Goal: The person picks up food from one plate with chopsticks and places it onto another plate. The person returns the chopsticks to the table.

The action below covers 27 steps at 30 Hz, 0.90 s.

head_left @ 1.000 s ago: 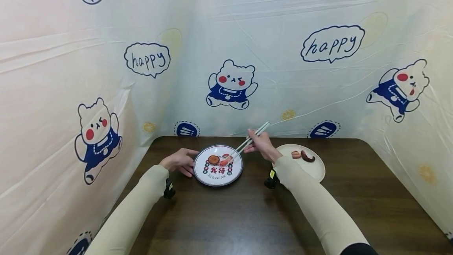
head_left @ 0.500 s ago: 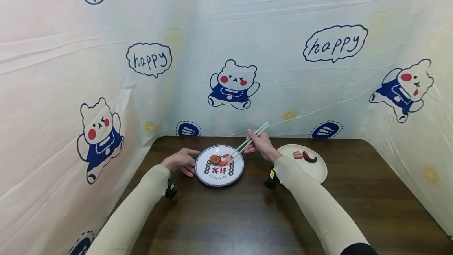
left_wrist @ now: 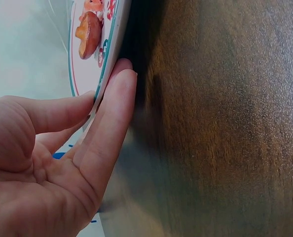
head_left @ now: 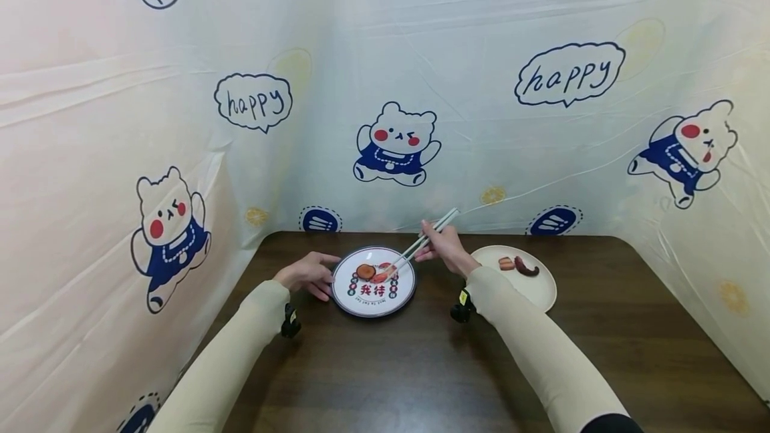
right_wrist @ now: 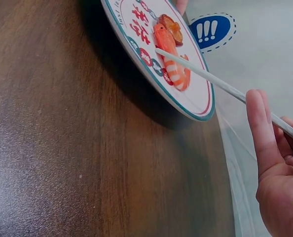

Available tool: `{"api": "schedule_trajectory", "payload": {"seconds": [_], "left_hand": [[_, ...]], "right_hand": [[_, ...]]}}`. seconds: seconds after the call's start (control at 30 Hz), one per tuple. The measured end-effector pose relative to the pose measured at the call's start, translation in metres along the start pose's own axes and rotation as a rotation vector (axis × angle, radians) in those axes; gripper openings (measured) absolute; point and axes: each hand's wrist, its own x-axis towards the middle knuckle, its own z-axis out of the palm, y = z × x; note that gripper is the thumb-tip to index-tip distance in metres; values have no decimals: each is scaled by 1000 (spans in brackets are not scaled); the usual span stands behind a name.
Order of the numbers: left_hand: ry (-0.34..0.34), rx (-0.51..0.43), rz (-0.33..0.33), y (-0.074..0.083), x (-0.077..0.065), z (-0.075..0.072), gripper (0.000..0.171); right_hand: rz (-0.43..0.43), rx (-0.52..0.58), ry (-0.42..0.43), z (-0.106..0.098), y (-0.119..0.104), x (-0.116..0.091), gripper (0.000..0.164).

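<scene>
My left hand [head_left: 308,274] pinches the left rim of a white plate [head_left: 375,254] with a dark border and red characters. The left wrist view has its thumb on top of the rim and the fingers along the outside and underside. A pair of pale chopsticks [head_left: 445,220] is held in my right hand [head_left: 445,246], slanting down to the plate. On that plate lie an orange-and-white shrimp [right_wrist: 176,78] and a brown mushroom piece [left_wrist: 91,37], side by side. The chopstick tips are right at the shrimp, overlapping it in the right wrist view.
A cream plate [head_left: 532,294] stands to the right, partly behind my right forearm. It bears a dark reddish curved piece [head_left: 525,266] and a small pinkish-brown piece [head_left: 506,263]. The dark wooden table [head_left: 373,373] ends at a printed cloth backdrop [head_left: 469,152].
The whole head view shifts slightly to the right between the oldest frame and the middle one. Both hands, the chopsticks and the food otherwise keep their places.
</scene>
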Motion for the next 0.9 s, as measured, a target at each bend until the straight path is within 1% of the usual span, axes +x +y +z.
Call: {"api": "schedule_trajectory", "payload": {"seconds": [0.27,0.43,0.6,0.73,0.9], "left_hand": [[4,5,-2,0,0,0,61],[10,8,3,-2,0,-1,62],[18,7,4,-3,1,0,61],[19,11,8,-3,2,0,61],[23,15,6,-3,3,0,61]], "right_hand": [[-21,-31,3,0,2,-4,47],[-16,-79,4,5,-1,-7,47],[-20,-123,-17,12,-5,-8,46],[-30,-119,-29,13,-7,-9,47],[-52,-84,-31,11,-9,-10,44]]}}
